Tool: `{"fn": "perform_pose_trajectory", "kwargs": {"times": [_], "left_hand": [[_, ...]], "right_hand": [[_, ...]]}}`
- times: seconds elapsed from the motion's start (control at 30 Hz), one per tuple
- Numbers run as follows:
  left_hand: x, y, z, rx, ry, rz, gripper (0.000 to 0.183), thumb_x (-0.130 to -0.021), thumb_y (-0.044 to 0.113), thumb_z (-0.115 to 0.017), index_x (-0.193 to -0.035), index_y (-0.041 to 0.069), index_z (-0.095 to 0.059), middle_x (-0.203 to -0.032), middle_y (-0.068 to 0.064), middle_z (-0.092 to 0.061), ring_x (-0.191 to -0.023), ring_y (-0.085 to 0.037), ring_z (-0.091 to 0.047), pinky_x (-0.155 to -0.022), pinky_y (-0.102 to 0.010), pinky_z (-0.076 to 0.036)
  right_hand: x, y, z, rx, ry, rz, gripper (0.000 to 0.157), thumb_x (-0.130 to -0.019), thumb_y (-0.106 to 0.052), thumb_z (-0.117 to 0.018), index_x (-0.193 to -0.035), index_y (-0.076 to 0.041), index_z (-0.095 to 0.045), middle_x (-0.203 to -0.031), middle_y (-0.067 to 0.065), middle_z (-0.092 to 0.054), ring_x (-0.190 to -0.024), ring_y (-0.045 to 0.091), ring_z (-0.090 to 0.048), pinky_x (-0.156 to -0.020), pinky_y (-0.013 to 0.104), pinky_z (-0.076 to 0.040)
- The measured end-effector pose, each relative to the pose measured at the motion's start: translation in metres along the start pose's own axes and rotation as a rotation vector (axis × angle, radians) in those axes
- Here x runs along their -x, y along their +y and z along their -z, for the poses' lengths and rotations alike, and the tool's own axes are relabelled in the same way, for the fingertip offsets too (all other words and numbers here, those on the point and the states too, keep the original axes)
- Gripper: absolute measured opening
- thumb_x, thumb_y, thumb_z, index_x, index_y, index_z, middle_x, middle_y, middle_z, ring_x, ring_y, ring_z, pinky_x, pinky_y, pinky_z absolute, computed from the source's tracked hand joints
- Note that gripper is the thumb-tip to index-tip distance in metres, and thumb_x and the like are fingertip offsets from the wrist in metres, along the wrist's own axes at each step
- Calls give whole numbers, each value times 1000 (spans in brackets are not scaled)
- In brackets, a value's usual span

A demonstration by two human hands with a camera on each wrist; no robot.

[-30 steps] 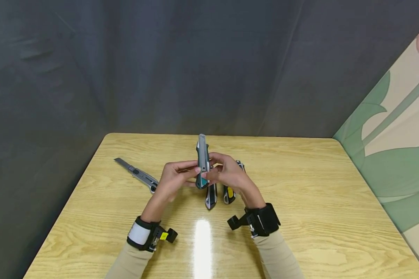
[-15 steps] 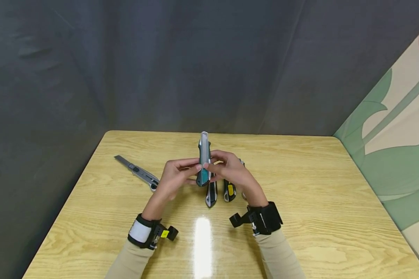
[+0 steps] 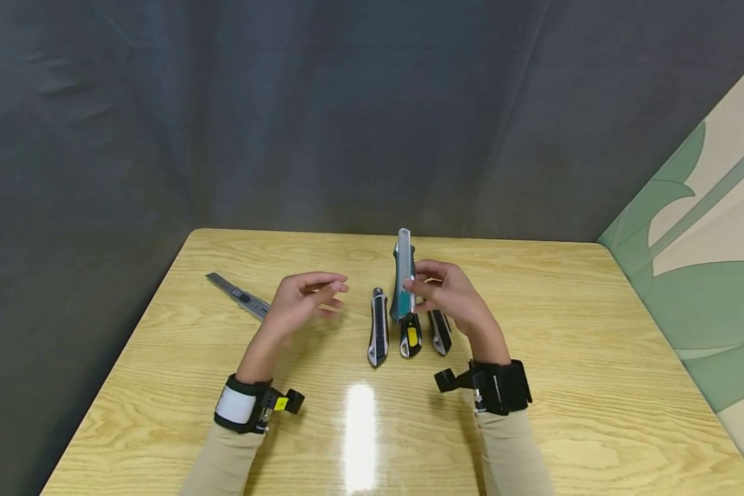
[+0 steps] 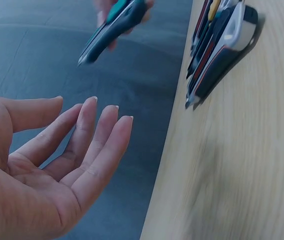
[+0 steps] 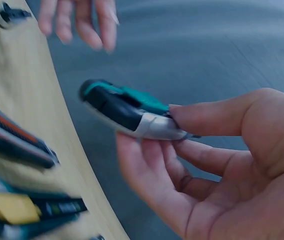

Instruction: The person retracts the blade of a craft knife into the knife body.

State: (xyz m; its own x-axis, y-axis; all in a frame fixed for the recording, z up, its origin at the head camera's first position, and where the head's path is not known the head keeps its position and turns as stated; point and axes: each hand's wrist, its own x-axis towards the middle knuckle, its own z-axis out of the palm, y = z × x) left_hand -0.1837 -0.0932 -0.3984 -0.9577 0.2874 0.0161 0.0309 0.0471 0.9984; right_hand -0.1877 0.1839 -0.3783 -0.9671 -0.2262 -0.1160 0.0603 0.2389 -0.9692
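My right hand (image 3: pixel 455 296) pinches a teal, black and silver utility knife (image 3: pixel 404 275) between thumb and fingers, holding it upright above the table in the head view. In the right wrist view the same utility knife (image 5: pixel 132 110) lies across the fingertips with the thumb on its top. My left hand (image 3: pixel 300 303) is apart from it, holding nothing, its fingers loosely extended, as the left wrist view shows of the hand (image 4: pixel 67 165). Left of that hand lies a grey snap-off cutter (image 3: pixel 238 296) with its blade out, its handle end hidden behind the hand.
On the wooden table (image 3: pixel 595 386), below the held knife, lie a black and silver cutter (image 3: pixel 378 331), a cutter with a yellow slider (image 3: pixel 411 336) and another dark cutter (image 3: pixel 439 332), side by side. A dark curtain (image 3: pixel 372 124) hangs behind the far edge.
The left hand has let go of the utility knife and drawn back left. My right hand has carried the knife to the right, uncovering the black and silver cutter.
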Motion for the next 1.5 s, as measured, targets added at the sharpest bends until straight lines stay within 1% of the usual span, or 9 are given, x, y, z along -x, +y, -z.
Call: {"fn": "perform_pose_trajectory", "kwargs": {"times": [0.17, 0.33, 0.57, 0.77, 1.0, 1.17, 1.27, 1.37, 1.5], "left_hand": [[0, 2, 9, -16, 3, 11, 34, -92, 25, -61, -120, 7, -63, -115, -18, -66, -95, -32, -63, -84, -59, -56], [2, 2, 24, -41, 51, 16, 37, -91, 29, -62, -122, 8, -63, -117, -19, -65, -96, -30, -63, -85, -55, -57], [4, 1, 44, -68, 91, 5, 39, -92, 31, -60, -123, 7, -61, -119, -20, -64, -98, -33, -62, -85, -53, -57], [6, 2, 53, -55, 101, 7, 41, -92, 31, -60, -124, 5, -60, -120, -21, -63, -101, -36, -61, -86, -51, -57], [10, 0, 60, -34, 131, 4, 38, -92, 29, -60, -122, 6, -62, -118, -21, -63, -100, -38, -61, -85, -53, -57], [12, 2, 69, -71, 155, 14, 40, -93, 30, -59, -124, 4, -60, -119, -20, -63, -98, -33, -62, -78, -42, -62], [15, 3, 76, -117, 208, 43, 41, -93, 30, -59, -125, 4, -60, -118, -21, -64, -93, -28, -64, -73, -33, -63], [17, 3, 84, -180, 246, 88, 43, -92, 32, -60, -124, 5, -59, -117, -21, -64, -90, -27, -65, -71, -31, -63], [19, 2, 92, -261, 220, 170, 44, -93, 33, -58, -125, 2, -57, -119, -24, -62, -89, -31, -65, -72, -35, -62]], "right_hand": [[5, 5, 24, 59, 61, -36, 43, -89, -17, -65, -128, -5, -52, -108, 18, -53, -91, 28, -58, -72, 47, -63], [8, 15, 42, 97, 111, -89, 43, -89, -16, -64, -129, -6, -51, -111, 19, -53, -91, 29, -58, -77, 48, -61], [14, 30, 63, 142, 105, -157, 52, -87, -14, -65, -133, -1, -44, -116, 25, -51, -89, 30, -61, -80, 54, -59], [19, 41, 79, 193, 72, -204, 52, -88, -13, -63, -133, 4, -42, -112, 27, -52, -88, 31, -62, -81, 56, -58], [21, 52, 86, 247, 57, -269, 55, -89, -14, -61, -135, 7, -38, -109, 26, -55, -87, 29, -63, -83, 51, -59], [18, 55, 83, 307, 66, -315, 56, -89, -16, -61, -135, 7, -39, -105, 23, -56, -84, 26, -62, -82, 48, -60], [16, 55, 82, 323, 65, -331, 55, -89, -17, -60, -134, 7, -40, -101, 22, -57, -82, 26, -62, -80, 46, -61], [15, 56, 83, 330, 62, -341, 54, -90, -16, -59, -134, 8, -40, -99, 21, -58, -82, 27, -63, -80, 46, -61], [14, 57, 83, 359, 68, -349, 54, -91, -17, -59, -134, 8, -40, -105, 23, -57, -82, 27, -64, -78, 45, -61]]}}
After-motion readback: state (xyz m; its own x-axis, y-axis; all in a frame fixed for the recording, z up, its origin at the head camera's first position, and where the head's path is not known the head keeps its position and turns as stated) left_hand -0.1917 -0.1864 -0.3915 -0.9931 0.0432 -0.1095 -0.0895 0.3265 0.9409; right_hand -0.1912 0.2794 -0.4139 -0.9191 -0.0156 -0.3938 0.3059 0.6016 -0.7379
